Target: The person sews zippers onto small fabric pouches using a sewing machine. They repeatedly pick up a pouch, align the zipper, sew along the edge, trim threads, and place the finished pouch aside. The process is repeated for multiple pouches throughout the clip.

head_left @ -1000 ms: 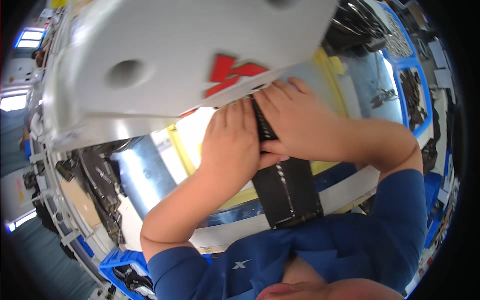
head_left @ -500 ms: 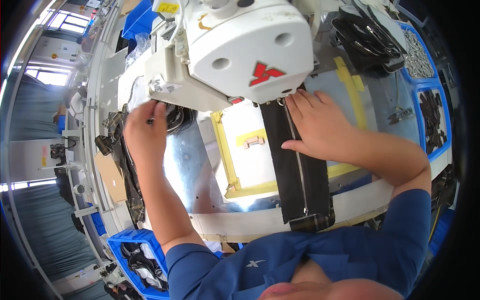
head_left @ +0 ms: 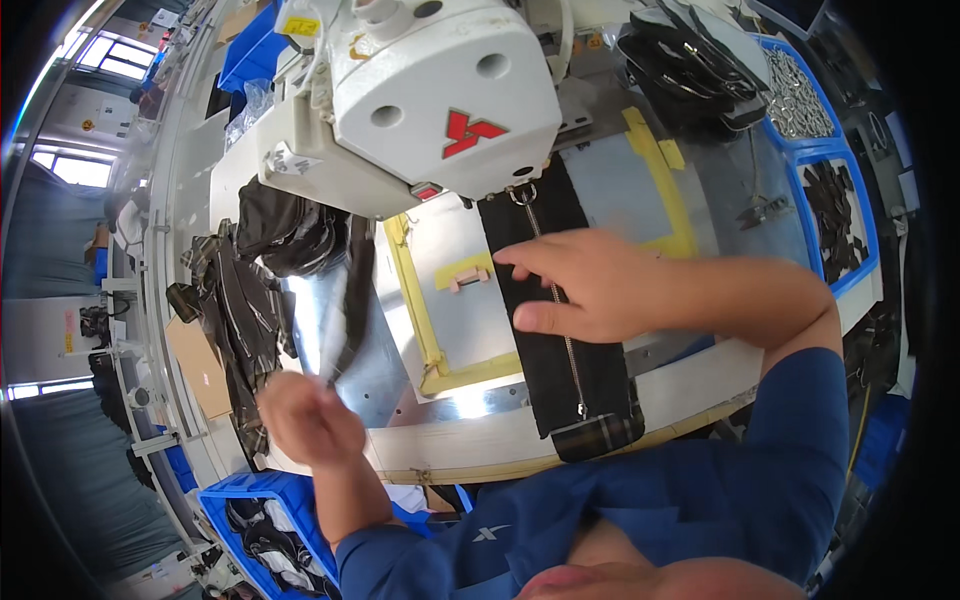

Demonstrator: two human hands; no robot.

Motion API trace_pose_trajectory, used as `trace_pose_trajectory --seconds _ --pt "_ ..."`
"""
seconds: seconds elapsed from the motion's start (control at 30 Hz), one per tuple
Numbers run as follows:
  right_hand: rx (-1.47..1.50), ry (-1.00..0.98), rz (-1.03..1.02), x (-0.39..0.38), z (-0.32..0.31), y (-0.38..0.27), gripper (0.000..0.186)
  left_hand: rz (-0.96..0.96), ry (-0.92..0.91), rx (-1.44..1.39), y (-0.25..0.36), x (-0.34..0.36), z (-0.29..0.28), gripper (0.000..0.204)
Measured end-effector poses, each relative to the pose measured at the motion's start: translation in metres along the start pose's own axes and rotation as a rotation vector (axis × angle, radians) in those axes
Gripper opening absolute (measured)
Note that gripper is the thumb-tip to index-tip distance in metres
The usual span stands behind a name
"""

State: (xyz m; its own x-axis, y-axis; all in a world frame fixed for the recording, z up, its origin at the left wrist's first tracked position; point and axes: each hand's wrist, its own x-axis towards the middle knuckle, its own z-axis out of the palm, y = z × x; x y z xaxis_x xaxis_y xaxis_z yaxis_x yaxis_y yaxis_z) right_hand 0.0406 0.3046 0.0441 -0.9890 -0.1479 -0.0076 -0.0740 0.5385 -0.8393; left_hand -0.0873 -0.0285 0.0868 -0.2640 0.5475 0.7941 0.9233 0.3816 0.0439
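Note:
A black fabric panel (head_left: 590, 385) with a silver zipper and a metal ring runs from beneath the white sewing machine head (head_left: 450, 90) to the front edge. My right hand (head_left: 590, 285) is over the panel's middle, fingers apart, holding nothing. At lower left, my blurred left hand (head_left: 310, 420) has curled fingers round the lower end of a dark strip (head_left: 352, 310), itself smeared by motion, hanging from a pile of black pieces (head_left: 280, 230). Left of the panel, a small tan block (head_left: 468, 280) sits on yellow tape inside a taped frame (head_left: 435, 375).
Blue trays of metal pieces (head_left: 795, 95) and black strips (head_left: 830, 220) stand at right, beside stacked black goods (head_left: 680, 70). Dark garments (head_left: 235, 320) and cardboard (head_left: 195, 365) lie at left. A blue crate (head_left: 270, 490) of black-and-white pieces is at lower left.
Both hands were on the panel; my left hand went to the machine's left, then came down toward me with a dark strip. My right hand drew back from the machine head along the panel.

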Motion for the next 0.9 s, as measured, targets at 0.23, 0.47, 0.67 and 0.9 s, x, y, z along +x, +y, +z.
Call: trace_pose_trajectory --seconds 0.23,0.47,0.67,0.9 --pt "0.598 -0.053 0.374 0.013 -0.013 0.004 0.044 0.536 -0.421 -0.401 0.054 -0.023 0.045 0.033" --pt "0.491 0.154 0.232 0.01 -0.025 0.008 0.026 -0.573 -0.408 -0.812 0.047 0.031 0.132 0.057" --pt "0.062 0.284 0.136 0.004 -0.023 0.0 0.023 -0.632 -0.402 -0.899 0.044 0.033 0.155 0.035" --pt "-0.292 0.493 -0.183 0.013 -0.009 0.029 0.017 -0.268 -0.361 -0.601 0.033 0.028 0.157 0.013"
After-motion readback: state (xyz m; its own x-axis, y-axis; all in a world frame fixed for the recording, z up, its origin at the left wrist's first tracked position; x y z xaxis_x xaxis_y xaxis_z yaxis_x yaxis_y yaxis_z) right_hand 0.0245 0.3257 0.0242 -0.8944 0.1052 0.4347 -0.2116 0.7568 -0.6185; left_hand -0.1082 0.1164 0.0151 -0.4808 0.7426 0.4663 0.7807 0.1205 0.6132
